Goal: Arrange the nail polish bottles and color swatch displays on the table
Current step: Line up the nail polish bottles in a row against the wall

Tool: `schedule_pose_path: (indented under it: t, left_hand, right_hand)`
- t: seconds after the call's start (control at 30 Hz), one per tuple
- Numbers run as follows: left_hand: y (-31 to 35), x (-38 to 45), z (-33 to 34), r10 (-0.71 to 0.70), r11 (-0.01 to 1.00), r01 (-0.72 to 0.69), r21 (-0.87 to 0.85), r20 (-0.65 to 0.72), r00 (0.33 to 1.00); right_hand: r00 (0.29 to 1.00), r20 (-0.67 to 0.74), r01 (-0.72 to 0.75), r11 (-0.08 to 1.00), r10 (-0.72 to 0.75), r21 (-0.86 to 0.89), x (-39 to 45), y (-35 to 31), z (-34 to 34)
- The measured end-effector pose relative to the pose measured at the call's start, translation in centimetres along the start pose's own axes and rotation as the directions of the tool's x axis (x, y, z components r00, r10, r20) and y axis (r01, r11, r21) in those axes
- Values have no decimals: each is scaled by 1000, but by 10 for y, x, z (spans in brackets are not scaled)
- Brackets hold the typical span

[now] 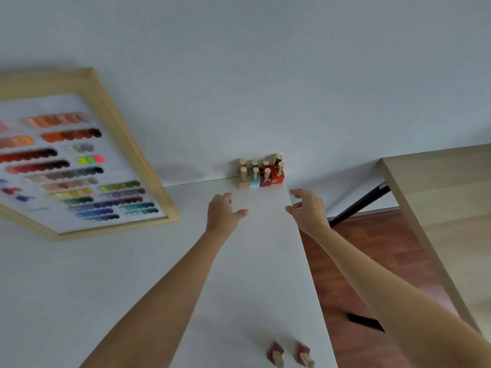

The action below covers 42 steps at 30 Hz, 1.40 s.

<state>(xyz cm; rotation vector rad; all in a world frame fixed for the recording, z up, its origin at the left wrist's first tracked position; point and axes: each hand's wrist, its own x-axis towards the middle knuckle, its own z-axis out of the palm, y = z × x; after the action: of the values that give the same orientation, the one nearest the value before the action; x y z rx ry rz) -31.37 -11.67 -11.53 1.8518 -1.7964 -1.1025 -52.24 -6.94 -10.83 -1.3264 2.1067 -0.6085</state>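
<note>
At centre frame, empty left hand (224,212) and right hand (308,208), fingers spread, flank a block of gold-capped nail polish bottles (261,172) against the wall on the white table (239,274); squeezing evenly should prevent toppling.

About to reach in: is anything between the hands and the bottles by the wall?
Nothing visible. Only bare white table lies between the left hand, the right hand and the cluster of bottles at the far corner; both hands are open and empty.
</note>
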Motion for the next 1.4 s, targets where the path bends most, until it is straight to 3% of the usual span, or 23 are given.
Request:
schedule_pose_path:
  t: [0.2, 0.37, 0.47, 0.67, 0.97, 1.17, 1.4]
  left_hand:
    - [-22, -101, -5, 147, 988, -154, 17, 206, 967]
    - [-38, -183, 7, 201, 968, -248, 42, 467, 861]
    - [-45, -219, 19, 224, 951, -303, 62, 537, 813]
    - [-46, -251, 36, 295, 933, -355, 55, 448, 844]
    - [-44, -258, 40, 362, 901, -420, 114, 339, 868]
    - [-53, -245, 25, 372, 883, -443, 152, 349, 860]
    - [-63, -239, 22, 386, 894, -433, 116, 290, 876]
  right_hand:
    - [983, 173, 72, 997, -69, -12, -106, 26, -26]
    - [935, 349, 93, 993, -60, -78, -188, 47, -35]
    - [902, 431, 80, 992, -31, -97, -224, 59, -34]
    - [896, 442, 74, 995, -39, -62, -265, 65, -21]
    - [947, 307, 131, 987, -95, -98, -276, 61, -4]
    - [980, 169, 112, 993, -103, -42, -261, 44, 1]
    - [956, 279, 123, 986, -86, -116, -242, 13, 24]
